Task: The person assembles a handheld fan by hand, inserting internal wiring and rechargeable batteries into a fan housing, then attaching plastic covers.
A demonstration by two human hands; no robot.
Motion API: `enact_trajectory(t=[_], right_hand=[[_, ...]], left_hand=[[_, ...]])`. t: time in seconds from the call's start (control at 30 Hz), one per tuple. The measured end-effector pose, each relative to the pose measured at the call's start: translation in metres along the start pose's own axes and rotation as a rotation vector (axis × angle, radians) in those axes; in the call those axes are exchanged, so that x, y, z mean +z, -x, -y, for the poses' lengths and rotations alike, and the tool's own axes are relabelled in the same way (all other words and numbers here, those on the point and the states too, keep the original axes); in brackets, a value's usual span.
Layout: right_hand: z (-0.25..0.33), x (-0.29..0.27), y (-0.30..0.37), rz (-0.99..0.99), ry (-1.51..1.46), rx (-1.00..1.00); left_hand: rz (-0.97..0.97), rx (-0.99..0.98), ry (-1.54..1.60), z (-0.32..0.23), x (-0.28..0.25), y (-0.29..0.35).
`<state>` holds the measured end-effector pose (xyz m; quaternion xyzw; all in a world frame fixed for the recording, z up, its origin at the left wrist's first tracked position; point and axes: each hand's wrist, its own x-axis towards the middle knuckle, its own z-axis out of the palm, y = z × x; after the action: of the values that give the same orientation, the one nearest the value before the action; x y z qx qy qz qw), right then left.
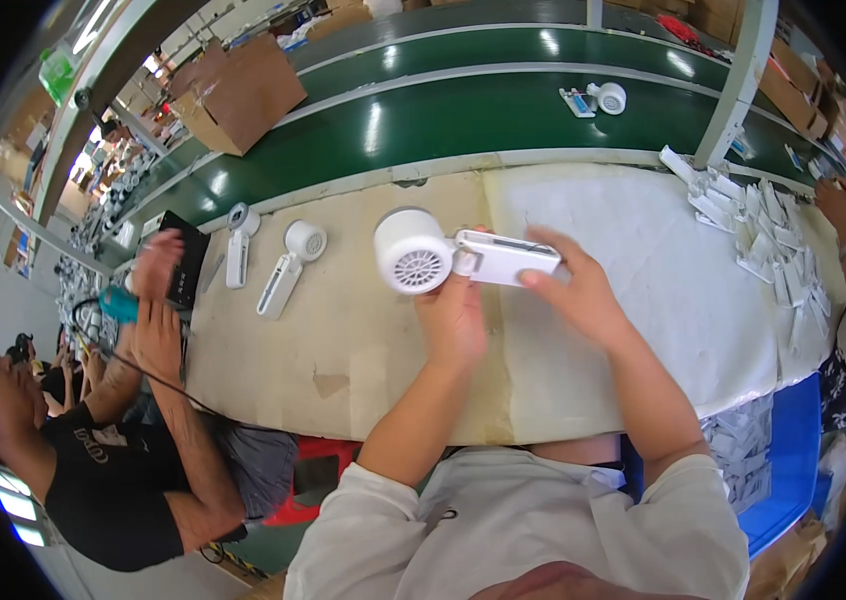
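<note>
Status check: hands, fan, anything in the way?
Left hand holding white fan near its neck; right hand at handle's end, grip unclear. Fan above table. Nearest other fan lies left, out of the way.

Bright, diffuse indoor light; white tube lamp (92,25) upper left. Glare streaks on glossy dark-green conveyor belt (463,112). Bare right hand (583,298) softly blurred, co-worker's raised hand (157,262) more. Beige-and-white worktable (623,375) edges bowed; corners black.
</note>
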<state>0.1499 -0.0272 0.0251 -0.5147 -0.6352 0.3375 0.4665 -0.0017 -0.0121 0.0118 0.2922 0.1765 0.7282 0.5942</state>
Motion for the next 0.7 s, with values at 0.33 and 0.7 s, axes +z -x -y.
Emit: enact_trajectory(t=[0.33, 0.7], right_hand=[[0.014, 0.013, 0.006, 0.032, -0.14, -0.068], [-0.079, -0.006, -0.116, 0.002, 0.378, -0.541]], left_hand=[[0.037, 0.036, 0.006, -0.018, 0.007, -0.001], [0.027, 0.166, -1.688, -0.106, -0.07, -0.06]])
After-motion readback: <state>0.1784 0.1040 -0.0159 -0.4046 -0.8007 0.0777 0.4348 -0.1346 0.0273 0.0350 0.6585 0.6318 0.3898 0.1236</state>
